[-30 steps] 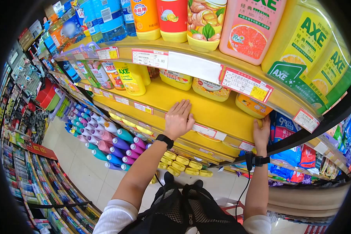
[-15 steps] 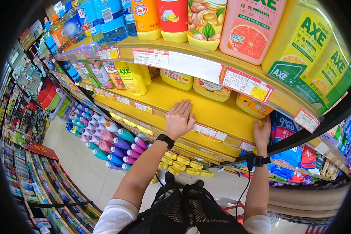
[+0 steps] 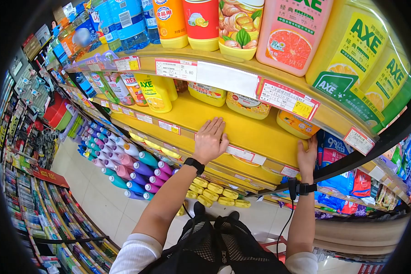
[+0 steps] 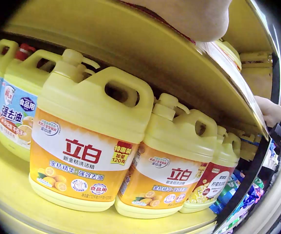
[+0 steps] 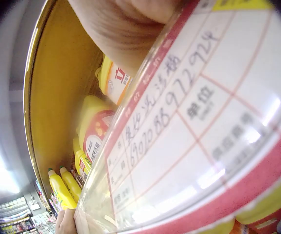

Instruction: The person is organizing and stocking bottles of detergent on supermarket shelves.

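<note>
My left hand (image 3: pixel 209 140) lies palm down on the yellow shelf (image 3: pixel 260 132), fingers straight and together, its heel by the front edge. At the shelf's right end, my right hand (image 3: pixel 307 157) rests with fingers extended, beside an orange-labelled dish soap bottle (image 3: pixel 297 123). Neither hand holds anything. Farther left on this shelf stands a yellow AXE bottle (image 3: pixel 154 93). In the left wrist view, large yellow dish soap jugs (image 4: pixel 84 141) stand one tier below the left hand. A handwritten price tag (image 5: pixel 194 107) fills much of the right wrist view, partly hiding the right hand (image 5: pixel 131 29).
Above, the upper shelf edge (image 3: pixel 223 75) carries large bottles, among them a pink jug (image 3: pixel 290 41). Colourful bottles (image 3: pixel 137 171) and yellow packs (image 3: pixel 210 194) stand on the floor. A black shelf post (image 3: pixel 347 162) and bagged detergent (image 3: pixel 335 182) are at the right.
</note>
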A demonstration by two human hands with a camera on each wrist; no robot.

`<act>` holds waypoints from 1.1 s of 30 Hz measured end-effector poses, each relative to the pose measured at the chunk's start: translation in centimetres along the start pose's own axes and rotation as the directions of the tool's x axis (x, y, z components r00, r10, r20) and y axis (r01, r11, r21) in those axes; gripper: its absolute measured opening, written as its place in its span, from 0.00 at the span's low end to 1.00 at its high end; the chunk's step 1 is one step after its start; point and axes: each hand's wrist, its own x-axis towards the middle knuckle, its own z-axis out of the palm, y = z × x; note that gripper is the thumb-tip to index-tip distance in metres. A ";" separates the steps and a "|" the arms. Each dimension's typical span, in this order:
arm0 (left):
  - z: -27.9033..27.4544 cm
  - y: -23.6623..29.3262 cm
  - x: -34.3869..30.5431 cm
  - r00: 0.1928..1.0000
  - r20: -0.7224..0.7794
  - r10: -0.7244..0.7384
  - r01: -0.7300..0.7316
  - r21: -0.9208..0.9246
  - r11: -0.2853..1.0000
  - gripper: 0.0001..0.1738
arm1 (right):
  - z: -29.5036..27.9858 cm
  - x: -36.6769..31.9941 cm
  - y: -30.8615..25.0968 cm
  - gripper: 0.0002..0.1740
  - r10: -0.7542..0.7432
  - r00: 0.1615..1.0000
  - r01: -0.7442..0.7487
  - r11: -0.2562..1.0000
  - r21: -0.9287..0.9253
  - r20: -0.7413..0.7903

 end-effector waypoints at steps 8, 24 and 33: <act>-0.5 -0.3 0.5 0.995 0.101 -0.012 0.016 -0.041 0.999 0.19 | 0.0 0.1 1.1 0.37 -0.041 0.998 0.038 0.997 -0.060 -0.038; -6.8 -5.0 13.4 0.975 -0.123 0.185 -0.161 0.186 0.969 0.12 | 0.4 0.3 2.1 0.38 -0.029 0.998 0.026 0.999 -0.042 -0.059; -4.4 -7.0 14.8 0.983 0.025 0.184 -0.185 0.219 0.958 0.12 | 0.4 0.2 1.6 0.39 -0.039 0.997 0.035 0.997 -0.064 -0.063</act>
